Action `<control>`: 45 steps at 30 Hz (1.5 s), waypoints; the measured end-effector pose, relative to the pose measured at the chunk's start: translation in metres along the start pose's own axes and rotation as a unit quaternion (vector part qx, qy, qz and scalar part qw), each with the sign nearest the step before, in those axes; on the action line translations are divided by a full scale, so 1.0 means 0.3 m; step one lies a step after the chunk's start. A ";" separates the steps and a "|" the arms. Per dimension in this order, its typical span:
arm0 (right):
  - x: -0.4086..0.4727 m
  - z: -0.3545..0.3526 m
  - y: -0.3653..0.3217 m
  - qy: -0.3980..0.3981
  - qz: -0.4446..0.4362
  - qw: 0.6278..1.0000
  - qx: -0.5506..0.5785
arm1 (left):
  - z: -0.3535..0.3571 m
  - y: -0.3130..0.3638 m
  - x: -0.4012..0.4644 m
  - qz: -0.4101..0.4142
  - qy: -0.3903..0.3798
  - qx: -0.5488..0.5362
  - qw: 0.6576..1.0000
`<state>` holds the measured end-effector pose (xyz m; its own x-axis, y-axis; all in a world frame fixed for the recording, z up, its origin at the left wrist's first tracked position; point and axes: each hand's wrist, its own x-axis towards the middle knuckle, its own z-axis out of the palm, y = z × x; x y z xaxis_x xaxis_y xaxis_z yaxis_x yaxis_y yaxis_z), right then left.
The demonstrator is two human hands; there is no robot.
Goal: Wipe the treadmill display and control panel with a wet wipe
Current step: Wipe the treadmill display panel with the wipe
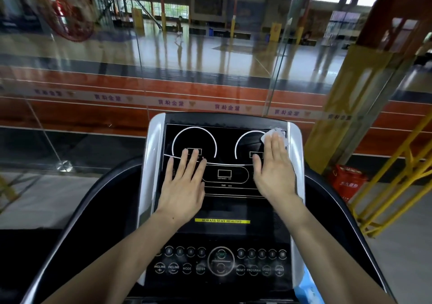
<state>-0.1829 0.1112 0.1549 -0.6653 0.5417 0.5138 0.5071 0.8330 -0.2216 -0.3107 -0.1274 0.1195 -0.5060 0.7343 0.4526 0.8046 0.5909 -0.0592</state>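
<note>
My one head camera looks forward and down, close over the treadmill console (222,187), glass wall (163,58) beyond.

Black treadmill display (224,144) — left hand (181,187) flat, right hand (273,173) pressing white wet wipe (271,133) at upper-right corner

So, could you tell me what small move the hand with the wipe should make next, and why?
Probably sweep the right hand leftward along the top of the display. The wet wipe sits under its fingers in the upper right corner, the left hand lies flat lower left, and the dark screen between them appears uncovered.
</note>
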 end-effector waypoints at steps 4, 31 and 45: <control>0.015 0.033 -0.104 0.011 0.041 0.997 0.058 | -0.008 -0.055 -0.009 -0.007 -0.002 0.007 1.000; 0.042 0.111 -0.429 -0.080 -0.306 0.949 0.008 | -0.043 -0.265 -0.089 -0.039 0.009 0.035 0.999; -0.023 -0.020 0.062 -0.016 -0.068 0.997 0.013 | -0.009 0.125 0.100 0.049 0.001 -0.003 0.999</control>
<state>-0.1655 0.1223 0.1520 -0.7438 0.4266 0.5146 0.3970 0.9013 -0.1733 -0.2948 -0.0840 0.1334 -0.4242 0.7877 0.4467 0.8517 0.5146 -0.0987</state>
